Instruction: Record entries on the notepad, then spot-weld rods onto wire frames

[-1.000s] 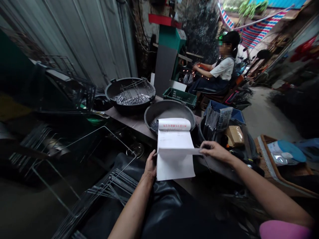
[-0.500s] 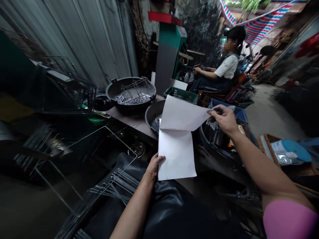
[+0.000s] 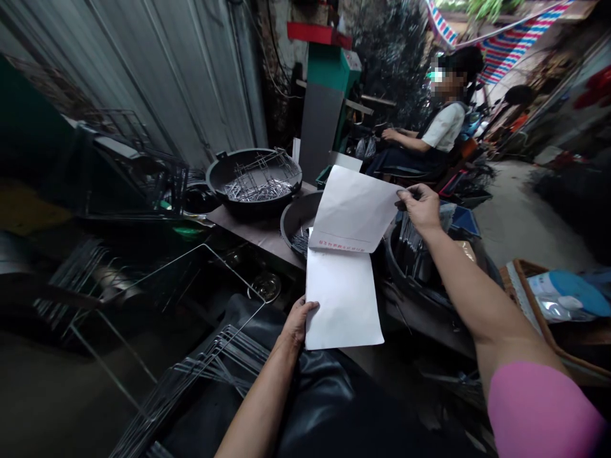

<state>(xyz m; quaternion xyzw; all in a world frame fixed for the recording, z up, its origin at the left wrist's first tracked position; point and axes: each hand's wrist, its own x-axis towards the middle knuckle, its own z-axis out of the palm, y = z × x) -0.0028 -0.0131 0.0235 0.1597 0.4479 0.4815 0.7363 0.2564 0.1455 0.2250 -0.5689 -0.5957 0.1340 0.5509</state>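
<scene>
A white paper pad (image 3: 342, 302) is held in front of me, over my dark apron (image 3: 329, 375). Its lower left edge is pinched by my left hand (image 3: 298, 318), thumb on top and the other fingers hidden beneath. My right hand (image 3: 421, 207) grips the upper right corner of the raised top sheet (image 3: 356, 210), which has a line of small red print along its lower edge. The page under it looks blank. Bent wire frames (image 3: 210, 356) lie on the left side of my lap, below my left hand.
Round black basins (image 3: 217, 181) on a low bench hold metal wire pieces. Another basin (image 3: 401, 273) with dark rods stands at right, near a basket (image 3: 520, 286) with a blue-lidded container. A seated person (image 3: 443, 127) works beside a green and grey machine (image 3: 324, 108).
My right hand has shifted slightly left and up with the raised sheet, showing more of its red print. My left hand keeps its hold on the pad.
</scene>
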